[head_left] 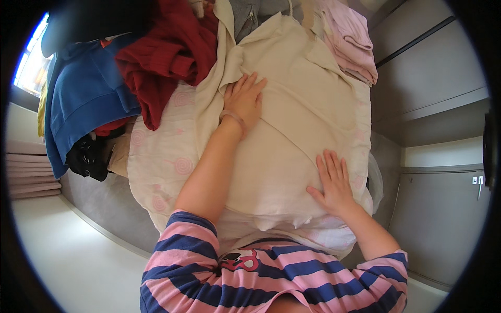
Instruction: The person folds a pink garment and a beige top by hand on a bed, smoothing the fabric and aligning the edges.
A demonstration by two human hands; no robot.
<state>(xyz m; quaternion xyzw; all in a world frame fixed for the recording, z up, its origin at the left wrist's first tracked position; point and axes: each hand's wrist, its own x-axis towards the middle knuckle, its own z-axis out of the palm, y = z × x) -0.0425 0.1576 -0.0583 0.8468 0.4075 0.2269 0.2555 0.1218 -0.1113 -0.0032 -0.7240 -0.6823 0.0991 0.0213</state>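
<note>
A cream-coloured garment (pixel 292 120) lies spread out in front of me, with some folds along its left side. My left hand (pixel 244 99) rests flat on it near the upper left, fingers stretched out; a pale bangle circles that wrist. Farther right and closer to me, my right hand (pixel 334 182) lies on the garment near its right edge, with the fingers spread. Neither hand grips anything. Beneath the garment is a white quilted cover (pixel 148 167) with pink swirl prints.
To the left are a heaped red garment (pixel 162 65), a blue garment (pixel 88 83) and a black printed cloth (pixel 86 159). Folded pink clothing (pixel 349 36) lies at the far right, beside a grey zipped garment (pixel 245 21). Grey cabinets (pixel 438 57) stand along the right.
</note>
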